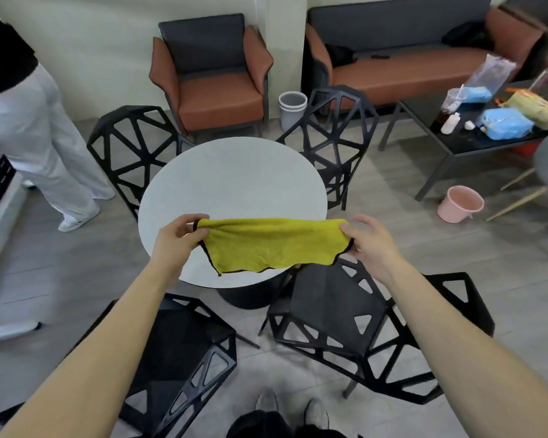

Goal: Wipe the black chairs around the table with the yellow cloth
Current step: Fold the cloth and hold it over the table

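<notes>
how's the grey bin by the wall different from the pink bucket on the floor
The grey bin stands between the brown armchair and the sofa, against the wall; the pink bucket sits on open floor by the low black table. The grey bin looks taller and narrower, the pink bucket squatter and wider-mouthed. The pink bucket leans a little; the grey bin looks upright. Both are open-topped.
</notes>
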Demonstrator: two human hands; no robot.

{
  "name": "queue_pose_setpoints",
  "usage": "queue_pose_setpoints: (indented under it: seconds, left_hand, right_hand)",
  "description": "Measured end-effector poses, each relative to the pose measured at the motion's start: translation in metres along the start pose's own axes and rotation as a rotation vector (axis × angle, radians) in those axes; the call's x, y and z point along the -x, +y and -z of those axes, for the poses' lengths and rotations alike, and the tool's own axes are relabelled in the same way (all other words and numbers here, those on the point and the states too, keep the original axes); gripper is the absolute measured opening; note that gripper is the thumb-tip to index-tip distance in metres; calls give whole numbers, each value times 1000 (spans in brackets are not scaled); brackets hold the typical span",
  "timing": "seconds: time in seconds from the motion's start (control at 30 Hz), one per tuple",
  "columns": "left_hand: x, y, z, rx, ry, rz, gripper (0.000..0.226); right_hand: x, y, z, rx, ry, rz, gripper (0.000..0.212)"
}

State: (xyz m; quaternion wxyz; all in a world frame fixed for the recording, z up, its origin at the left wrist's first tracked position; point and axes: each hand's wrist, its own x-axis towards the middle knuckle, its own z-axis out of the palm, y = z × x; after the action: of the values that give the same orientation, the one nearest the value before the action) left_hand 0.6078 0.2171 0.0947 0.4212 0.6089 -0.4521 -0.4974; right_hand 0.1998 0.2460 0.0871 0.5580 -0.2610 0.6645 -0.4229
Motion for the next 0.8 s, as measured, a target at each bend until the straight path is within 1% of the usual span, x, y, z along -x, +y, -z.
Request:
queue_pose_setpoints:
  seconds: [0.07,0.13,0.2,0.23,0.3,0.33,0.4,0.43,0.5,0.53,0.57,0.6,0.67,0.7,0.73,0.8]
  left_hand:
    - [1,0,-6,53,-26,33,31]
    - [5,0,-9,14,-16,36,34]
    - [9,-1,-7,-20,25,31,37]
    - [11,-1,-5,-37,46,27,40]
    - [13,3,1,-72,87,22,45]
    - [13,5,5,-89,109,16,47]
    - [13,10,11,-108,139,12,46]
    - [14,14,12,-97,134,18,41]
    - [15,19,12,-51,54,53,31]
    - [15,20,11,-29,-12,82,29]
    - [14,18,11,-40,-83,112,30]
    - [13,16,11,-101,-153,136,32]
    - [9,13,11,-387,-234,127,33]
    - [9,12,9,-541,-241,103,29]
    - [9,11,6,-669,-230,70,23]
    - [12,10,3,-810,-146,-21,16]
  right_hand:
    - [-1,6,1,58,-105,-93,42]
    - [-8,11,3,-3,-109,-91,40]
    - [-12,10,5,-76,-84,-21,49]
    - [-13,9,5,-21,-85,31,50]
    - [-10,11,7,157,-81,117,47]
    - [-10,12,9,201,-60,144,45]
    - [-7,8,13,181,-23,197,41]
    - [-6,5,16,161,-9,229,39]
    - [-5,0,19,141,2,302,33]
    - [-3,-4,17,157,-15,333,35]
    - [-3,-6,16,203,-58,360,41]
    - [-4,-7,14,278,-110,372,53]
    - [-5,-8,9,583,-140,402,75]
    - [-4,-9,8,727,-134,423,76]
    - [-3,-11,7,832,-118,460,70]
    - [-4,-14,10,910,-92,586,44]
